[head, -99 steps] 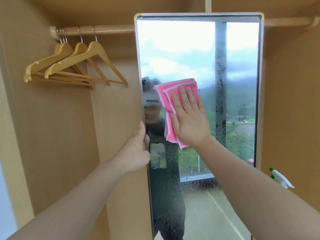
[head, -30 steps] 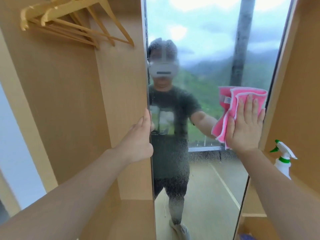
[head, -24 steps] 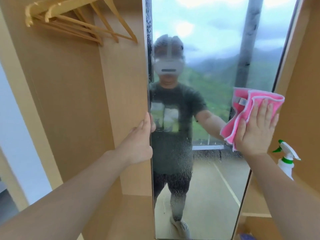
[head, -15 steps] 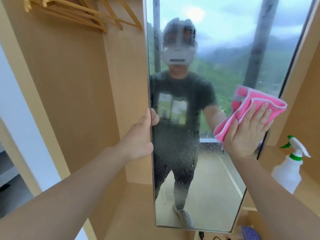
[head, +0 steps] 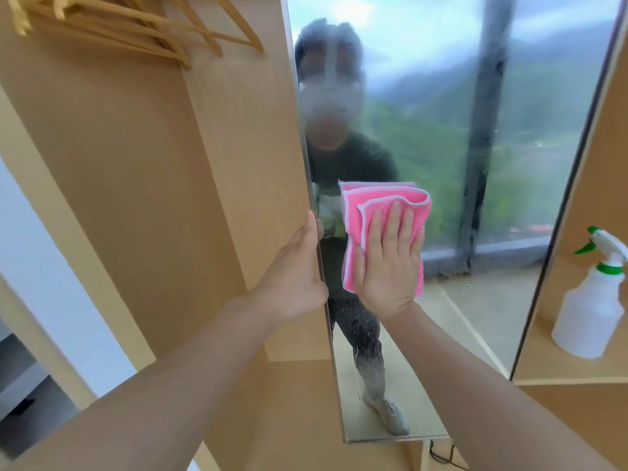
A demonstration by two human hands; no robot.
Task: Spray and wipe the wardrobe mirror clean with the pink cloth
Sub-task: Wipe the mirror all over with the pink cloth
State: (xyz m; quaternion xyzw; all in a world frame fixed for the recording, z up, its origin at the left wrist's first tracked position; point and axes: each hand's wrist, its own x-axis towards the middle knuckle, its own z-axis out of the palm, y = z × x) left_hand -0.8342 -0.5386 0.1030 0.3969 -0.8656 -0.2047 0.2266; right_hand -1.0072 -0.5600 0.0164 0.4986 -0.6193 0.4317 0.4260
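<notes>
Our flat right hand (head: pixel 387 263) presses one folded pink terry cloth (head: pixel 384 212) on the tall misted mirror (head: pixel 492 164); our left hand (head: pixel 292 277) seemingly grasps its thin metal edge.

Wooden hangers (head: pixel 136 25) hang at upper left inside the wardrobe's light wood panels (head: pixel 142 171).

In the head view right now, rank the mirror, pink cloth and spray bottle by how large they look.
1. mirror, by far the largest.
2. spray bottle and pink cloth: alike; the right hand covers part of the cloth.
</notes>
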